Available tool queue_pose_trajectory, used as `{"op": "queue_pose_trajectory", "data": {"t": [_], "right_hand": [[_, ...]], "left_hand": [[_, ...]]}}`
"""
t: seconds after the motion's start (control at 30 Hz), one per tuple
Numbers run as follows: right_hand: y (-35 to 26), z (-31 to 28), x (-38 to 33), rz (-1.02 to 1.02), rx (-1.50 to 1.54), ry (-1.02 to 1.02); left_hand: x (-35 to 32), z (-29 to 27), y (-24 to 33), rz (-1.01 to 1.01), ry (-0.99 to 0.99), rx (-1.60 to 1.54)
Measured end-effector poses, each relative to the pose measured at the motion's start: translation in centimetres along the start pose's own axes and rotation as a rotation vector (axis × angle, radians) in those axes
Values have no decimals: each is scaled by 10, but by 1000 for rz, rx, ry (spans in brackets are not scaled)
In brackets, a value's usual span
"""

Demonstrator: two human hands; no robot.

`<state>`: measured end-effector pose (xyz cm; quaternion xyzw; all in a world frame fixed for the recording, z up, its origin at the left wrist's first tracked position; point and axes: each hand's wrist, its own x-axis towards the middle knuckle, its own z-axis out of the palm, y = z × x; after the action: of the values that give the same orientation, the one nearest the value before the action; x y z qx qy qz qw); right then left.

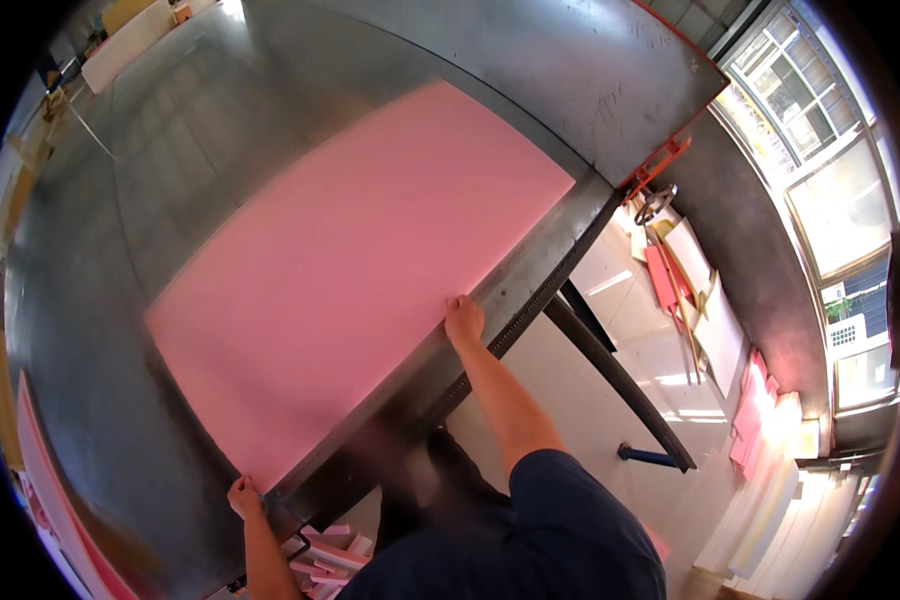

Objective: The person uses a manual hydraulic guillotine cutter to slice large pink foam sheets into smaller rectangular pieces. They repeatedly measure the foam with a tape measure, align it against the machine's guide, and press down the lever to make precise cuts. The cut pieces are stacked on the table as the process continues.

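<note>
A large pink foam sheet (370, 265) lies flat on a grey metal table (185, 150), its near edge close to the table's front edge. At the sheet's near left corner, my left hand (245, 497) pinches the rim with fingers closed. Farther right along the same edge, my right hand (464, 321) is closed on the sheet, its fingertips partly hidden. Both forearms reach in from the lower edge.
An upright metal panel (610, 80) with a red edge stands at the table's far right. Pink and white offcuts (685, 275) lie on the floor by the wall. More pink strips (335, 555) sit below the table's front. A pink sheet (55, 490) stands at the far left.
</note>
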<state>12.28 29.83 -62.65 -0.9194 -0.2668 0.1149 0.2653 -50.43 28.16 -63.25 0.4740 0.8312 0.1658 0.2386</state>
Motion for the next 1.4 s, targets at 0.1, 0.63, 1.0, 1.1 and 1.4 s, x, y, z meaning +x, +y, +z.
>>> {"op": "queue_pose_trajectory", "data": {"t": [0.1, 0.63, 1.0, 1.1, 1.4], "right_hand": [[0, 7, 1, 51, 36, 16], [3, 4, 5, 21, 34, 23], [0, 3, 6, 53, 18, -71], [3, -2, 11, 62, 13, -106], [-6, -5, 14, 138, 8, -153]], "left_hand": [[7, 1, -6, -2, -19, -41], [7, 8, -4, -13, -4, -96], [12, 5, -17, -37, -19, -104], [7, 5, -9, -14, -31, -123], [4, 14, -23, -7, 12, -141]]}}
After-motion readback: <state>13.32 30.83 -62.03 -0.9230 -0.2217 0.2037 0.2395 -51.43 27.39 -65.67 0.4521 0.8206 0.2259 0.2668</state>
